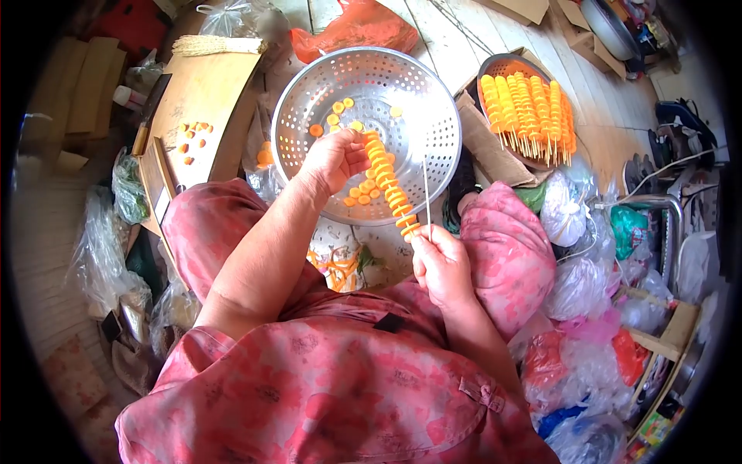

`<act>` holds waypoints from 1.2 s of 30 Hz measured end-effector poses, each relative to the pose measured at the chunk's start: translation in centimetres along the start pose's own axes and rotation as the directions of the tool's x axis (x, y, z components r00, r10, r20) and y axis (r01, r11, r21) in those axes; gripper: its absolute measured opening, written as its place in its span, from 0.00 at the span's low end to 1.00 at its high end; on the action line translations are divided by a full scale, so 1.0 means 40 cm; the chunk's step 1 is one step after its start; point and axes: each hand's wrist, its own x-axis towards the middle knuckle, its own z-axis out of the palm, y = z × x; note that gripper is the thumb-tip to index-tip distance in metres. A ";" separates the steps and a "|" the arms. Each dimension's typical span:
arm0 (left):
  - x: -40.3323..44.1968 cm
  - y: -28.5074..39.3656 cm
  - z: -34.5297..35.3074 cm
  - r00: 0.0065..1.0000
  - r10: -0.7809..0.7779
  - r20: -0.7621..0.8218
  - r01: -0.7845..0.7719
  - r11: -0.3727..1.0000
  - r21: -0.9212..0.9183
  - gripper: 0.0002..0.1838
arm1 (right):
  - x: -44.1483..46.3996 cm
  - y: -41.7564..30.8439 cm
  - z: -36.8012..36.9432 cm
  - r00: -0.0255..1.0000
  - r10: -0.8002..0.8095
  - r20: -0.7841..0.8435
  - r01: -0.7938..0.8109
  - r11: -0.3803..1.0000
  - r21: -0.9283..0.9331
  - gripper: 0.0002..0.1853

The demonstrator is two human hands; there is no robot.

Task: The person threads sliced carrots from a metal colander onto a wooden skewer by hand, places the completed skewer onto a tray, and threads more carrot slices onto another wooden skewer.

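My right hand (444, 267) grips the near end of a skewer strung with orange carrot slices (386, 178). A bare thin skewer (427, 193) also sticks up from that hand. At the far end of the strung slices, my left hand (334, 161) is closed in a pinch, its fingertips at a carrot slice (356, 125). Both hands are over the near side of a perforated metal colander (286, 116) on the floor between my knees. Loose carrot slices (361, 193) lie in the colander, partly hidden by the skewer and my left hand.
Finished carrot skewers (525, 108) stand packed in a dark basket at the right, beside a cardboard flap (495, 151). A wooden board (209, 100) at the left bears a bundle of sticks (219, 44), carrot bits and a knife (151, 112). Plastic bags (576, 286) crowd the right side.
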 end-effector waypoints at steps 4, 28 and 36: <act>0.010 -0.006 -0.015 0.995 -0.090 0.035 0.092 0.994 -0.062 0.09 | 0.001 0.003 -0.002 1.000 0.004 0.010 -0.003 0.999 -0.046 0.06; -0.053 0.022 -0.026 0.973 -0.063 0.220 0.085 0.992 -0.089 0.15 | 0.000 0.075 0.002 0.772 -0.627 0.105 0.535 0.552 -0.639 0.04; -0.100 0.021 -0.042 0.971 -0.068 0.231 0.089 0.993 -0.083 0.16 | -0.064 0.053 0.002 0.985 -0.035 0.172 -0.008 0.971 0.241 0.07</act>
